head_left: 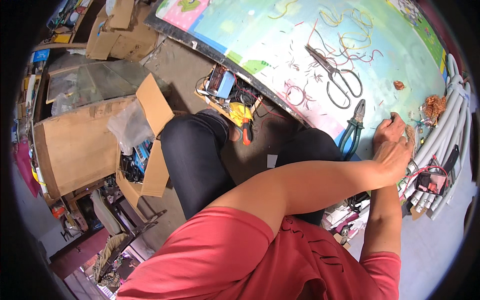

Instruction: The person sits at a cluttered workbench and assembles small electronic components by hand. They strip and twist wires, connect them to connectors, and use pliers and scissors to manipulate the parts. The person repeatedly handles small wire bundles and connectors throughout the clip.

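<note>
Cluttered room, lots of stuff on the grey floor (182, 67): an open cardboard box (156, 167) to my L, plus a screwdriver (246, 132) w/ an orange handle, beyond my knees. Ahead and to my R, a table (245, 30) w/ a bright, printed top, strewn w/ wire snippets and a loose wire tangle (345, 48), mostly yellow & red.

Both hands are at the table's near R edge, arms crossed: L forearm passes over the R one. L hand (394, 159) is narrow, fingers drawn together at a tan, stringy tuft (410, 134), which sits just R of my hands, btwn them and a bundle of pale tubes (442, 137). Can't tell if the tuft is pinched or only touched. R hand (390, 131) is just beyond, fingers curled; can't tell what, if anything, is in it.

Near the hands: green-handled pliers (355, 123) to their L, black scissors (334, 75) farther up, a copper clump (433, 107) by the tubes, and a small black box (425, 185) w/ red leads, below.

Risks, my guess: crossed arms leave little room, so a sharp pull could make wrists bump or fingers slip; stray strand ends could prick; an elbow swing could catch the red leads or knock the pliers, b/c they lie near the edge.
</note>
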{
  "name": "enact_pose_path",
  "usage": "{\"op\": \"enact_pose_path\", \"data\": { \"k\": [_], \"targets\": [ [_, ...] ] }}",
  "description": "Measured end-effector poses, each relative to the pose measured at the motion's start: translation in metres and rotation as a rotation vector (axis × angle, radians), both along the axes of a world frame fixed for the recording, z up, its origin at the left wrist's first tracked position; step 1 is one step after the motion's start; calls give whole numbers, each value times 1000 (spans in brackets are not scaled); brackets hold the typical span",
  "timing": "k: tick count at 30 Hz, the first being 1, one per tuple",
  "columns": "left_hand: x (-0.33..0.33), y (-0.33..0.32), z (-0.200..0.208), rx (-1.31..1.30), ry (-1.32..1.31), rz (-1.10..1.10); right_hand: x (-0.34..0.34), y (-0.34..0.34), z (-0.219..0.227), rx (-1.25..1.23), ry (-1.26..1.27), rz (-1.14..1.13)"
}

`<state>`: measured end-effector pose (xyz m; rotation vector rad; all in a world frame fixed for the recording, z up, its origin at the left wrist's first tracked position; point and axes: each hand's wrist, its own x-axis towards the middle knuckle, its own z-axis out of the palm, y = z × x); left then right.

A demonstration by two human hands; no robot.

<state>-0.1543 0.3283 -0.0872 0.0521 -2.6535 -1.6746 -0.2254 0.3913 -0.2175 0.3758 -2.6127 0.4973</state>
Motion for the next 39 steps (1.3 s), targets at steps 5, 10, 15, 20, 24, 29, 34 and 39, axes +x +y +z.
{"op": "enact_pose_path", "data": {
  "k": [5,10,15,20,24,29,34,39],
  "targets": [
    [23,-12,36,113,140,-101,-2,3,12,58,-20,-71],
    [48,-113,68,183,655,120,-2,7,0,59,-37,-74],
    [84,-251,-33,247,201,795,1,0,8,89,-99,-151],
    [140,-346,-168,57,-455,1352,-2,8,2,106,-84,-124],
    [135,-359,-199,-262,-357,1174,-3,2,3,86,-59,-99],
    [128,-342,-149,510,-313,1129,-3,9,1,109,-111,-151],
    [154,-324,-93,485,-138,1092,1,3,5,76,-76,-151],
    [159,-305,-40,476,-46,929,3,-2,6,26,-51,-109]
  ]
}}
